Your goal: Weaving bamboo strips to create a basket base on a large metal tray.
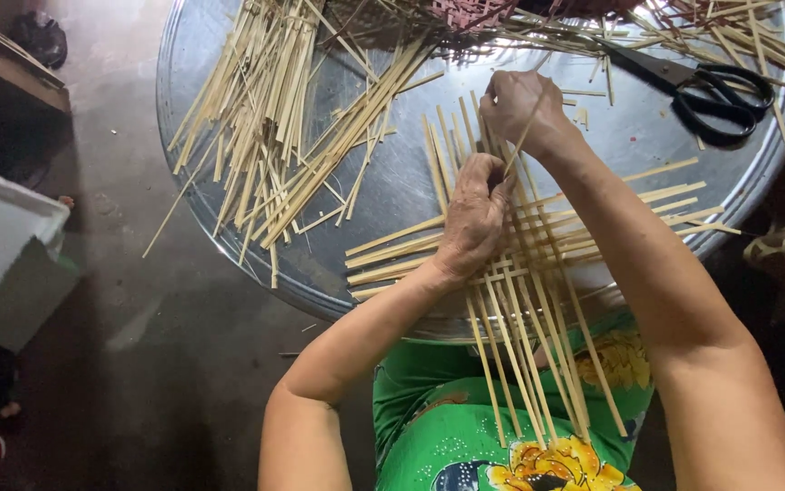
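Green flowered garment (438,427) nearest, 6 o'clock. Woven strip mat (520,264) on round metal surface (229,245), overhanging lap. Left hand (474,218) presses crossings flat, fingers clamped on mat. Right hand (520,109), 12 o'clock, pinches one strip (524,136). Step judged: threading weaver; next needs over-under alignment. Scissors (711,91) at 2 o'clock, loose strips (274,118) at 10.

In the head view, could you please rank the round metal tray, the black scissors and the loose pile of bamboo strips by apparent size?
1. Round metal tray, largest.
2. Loose pile of bamboo strips.
3. Black scissors, smallest.
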